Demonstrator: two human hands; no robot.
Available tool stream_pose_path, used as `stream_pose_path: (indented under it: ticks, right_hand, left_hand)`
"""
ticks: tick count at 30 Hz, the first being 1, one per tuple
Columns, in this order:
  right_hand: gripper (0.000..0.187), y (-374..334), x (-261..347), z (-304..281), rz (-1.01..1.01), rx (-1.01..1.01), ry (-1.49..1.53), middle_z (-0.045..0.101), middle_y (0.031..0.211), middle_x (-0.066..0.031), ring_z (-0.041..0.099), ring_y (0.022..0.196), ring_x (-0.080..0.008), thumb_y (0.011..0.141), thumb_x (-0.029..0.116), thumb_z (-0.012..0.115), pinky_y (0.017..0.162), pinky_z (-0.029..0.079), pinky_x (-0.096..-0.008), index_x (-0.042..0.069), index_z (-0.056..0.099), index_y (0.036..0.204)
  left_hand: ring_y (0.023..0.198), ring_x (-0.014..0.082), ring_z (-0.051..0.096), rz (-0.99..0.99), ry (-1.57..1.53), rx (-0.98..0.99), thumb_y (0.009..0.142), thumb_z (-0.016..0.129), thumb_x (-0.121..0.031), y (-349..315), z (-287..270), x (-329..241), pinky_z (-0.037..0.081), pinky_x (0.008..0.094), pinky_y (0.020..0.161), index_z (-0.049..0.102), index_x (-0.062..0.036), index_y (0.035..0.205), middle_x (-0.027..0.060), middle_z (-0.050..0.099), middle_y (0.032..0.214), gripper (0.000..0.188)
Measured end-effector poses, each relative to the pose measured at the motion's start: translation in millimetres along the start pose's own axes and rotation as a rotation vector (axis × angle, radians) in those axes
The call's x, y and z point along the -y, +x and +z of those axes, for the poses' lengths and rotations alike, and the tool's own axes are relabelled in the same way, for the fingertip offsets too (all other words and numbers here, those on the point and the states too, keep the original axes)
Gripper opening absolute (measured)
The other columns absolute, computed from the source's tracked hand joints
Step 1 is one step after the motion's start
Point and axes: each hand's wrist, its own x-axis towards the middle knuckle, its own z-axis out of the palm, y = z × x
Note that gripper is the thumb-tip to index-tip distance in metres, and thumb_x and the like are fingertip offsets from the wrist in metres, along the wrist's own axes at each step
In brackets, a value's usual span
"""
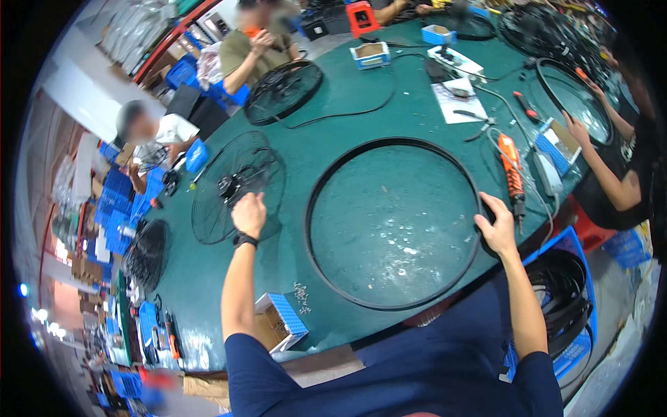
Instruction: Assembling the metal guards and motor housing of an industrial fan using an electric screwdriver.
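Observation:
My left hand is closed at the near edge of a round wire fan guard, which carries a dark motor at its centre. Its fingertips are partly hidden. To the right, a large black hoop lies on the green table. My right hand grips the hoop's right side, thumb inward and fingers over the outer edge. Just beyond that hand is an orange electric screwdriver. An open blue-and-white box stands near the table's front edge, with small loose screws beside it.
Across the green table, a person handles another fan guard. At right, a co-worker holds a black hoop. A blue crate of black hoops stands by my right side. Cables trail over the table.

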Motion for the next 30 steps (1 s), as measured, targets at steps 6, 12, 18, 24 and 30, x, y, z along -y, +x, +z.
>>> stream_pose_path:
  ticks: [6, 12, 18, 24, 30]
  right_hand:
    - [0.051, 3.0, -1.1, 7.0, 0.041, -0.012, -0.025, 0.056, 0.120, -0.0218, 0.054, 0.113, -0.0338, 0.072, 0.017, 0.065, 0.098, 0.041, -0.0375, 0.000, 0.059, 0.120]
    - [0.052, 7.0, -2.1, 13.0, 0.032, 0.002, -0.040, 0.055, 0.122, -0.0223, 0.053, 0.115, -0.0334, 0.072, 0.017, 0.065, 0.099, 0.041, -0.0375, 0.000, 0.059, 0.120]
    - [0.054, 4.0, -2.9, 10.8, 0.068, 0.042, 0.013, 0.055, 0.123, -0.0213, 0.053, 0.116, -0.0324, 0.073, 0.016, 0.068, 0.099, 0.040, -0.0365, -0.001, 0.056, 0.123]
    - [0.066, 12.4, -10.4, 4.0, 0.179, -0.024, 0.557, 0.037, 0.142, -0.0216, 0.037, 0.133, -0.0299, 0.082, 0.012, 0.065, 0.105, 0.035, -0.0404, -0.002, 0.035, 0.139]
    - [0.081, 57.7, 72.9, -47.4, -0.252, -0.103, 0.487, 0.032, 0.145, -0.0213, 0.031, 0.135, -0.0309, 0.080, 0.028, 0.068, 0.108, 0.028, -0.0447, -0.002, 0.026, 0.143]
  left_hand:
    - [0.076, 0.0409, 0.062, -0.246, -0.107, -0.159, 0.088, 0.051, -0.047, 53.0, -94.3, 1.7, 0.046, 0.0510, 0.066, 0.062, -0.0053, 0.075, 0.0195, 0.064, 0.077, 0.045]
    - [0.058, 0.0148, 0.061, -0.455, -0.995, -0.388, 0.091, 0.055, -0.044, 72.0, -165.5, 93.0, 0.043, 0.0285, 0.058, 0.067, -0.0040, 0.071, 0.0065, 0.068, 0.070, 0.046]
    - [0.070, 0.0136, 0.062, -0.502, -1.607, -0.546, 0.093, 0.056, -0.032, 8.6, -258.2, 94.7, 0.036, 0.0221, 0.053, 0.065, -0.0030, 0.087, 0.0046, 0.066, 0.078, 0.031]
    - [0.060, 0.0105, 0.052, -0.450, -1.903, -0.245, 0.096, 0.052, -0.030, -42.8, -305.0, -2.8, 0.032, 0.0198, 0.047, 0.057, -0.0091, 0.081, -0.0008, 0.054, 0.068, 0.026]
    - [0.051, 0.0093, 0.050, -0.553, -1.873, -0.036, 0.094, 0.055, -0.037, -56.1, -269.5, -90.3, 0.031, 0.0208, 0.044, 0.051, -0.0111, 0.068, 0.0016, 0.054, 0.064, 0.036]
